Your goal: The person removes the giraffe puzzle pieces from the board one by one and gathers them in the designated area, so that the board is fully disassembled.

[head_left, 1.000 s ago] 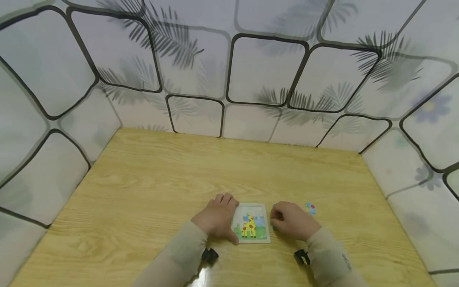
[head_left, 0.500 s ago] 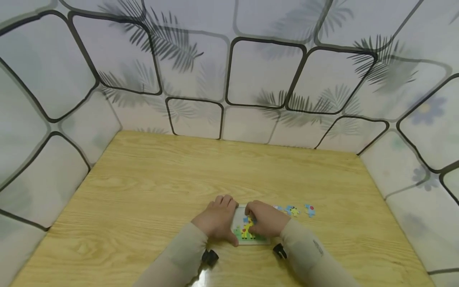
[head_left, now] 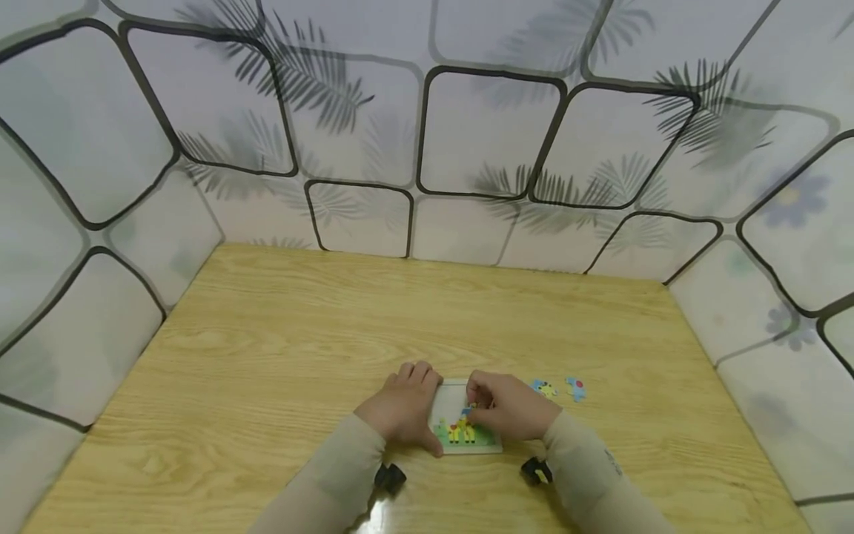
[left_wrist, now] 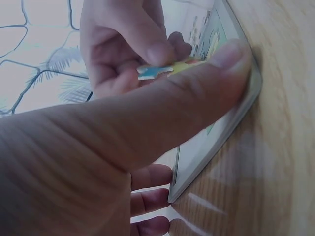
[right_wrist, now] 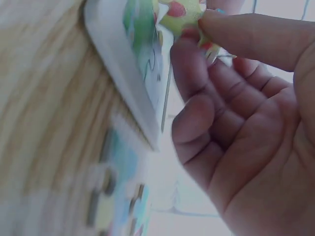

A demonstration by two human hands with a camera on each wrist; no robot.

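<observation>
A small square jigsaw tray (head_left: 475, 449) with a white rim lies on the table, its lower part showing green ground and yellow giraffe legs. My left hand (head_left: 402, 406) rests along the tray's left side, fingers stretched toward the far corner. In the left wrist view its thumb (left_wrist: 197, 91) lies straight across the rim near one corner. Over the tray, my right hand (head_left: 517, 406) pinches a jigsaw piece (right_wrist: 184, 15) between thumb and fingers. The piece is yellow with red spots; its blue end (left_wrist: 153, 72) shows in the left wrist view.
Right of the tray lie two loose jigsaw pieces, one blue and yellow (head_left: 545, 388) and one blue with a red spot (head_left: 576, 389). The wooden table (head_left: 300, 334) is bounded by patterned fabric walls (head_left: 360, 215) at the back and sides.
My right hand has come from the loose pieces on the right to over the tray, then back slightly right. The giraffe's upper part has left the picture; a spotted piece is now between my fingers.
</observation>
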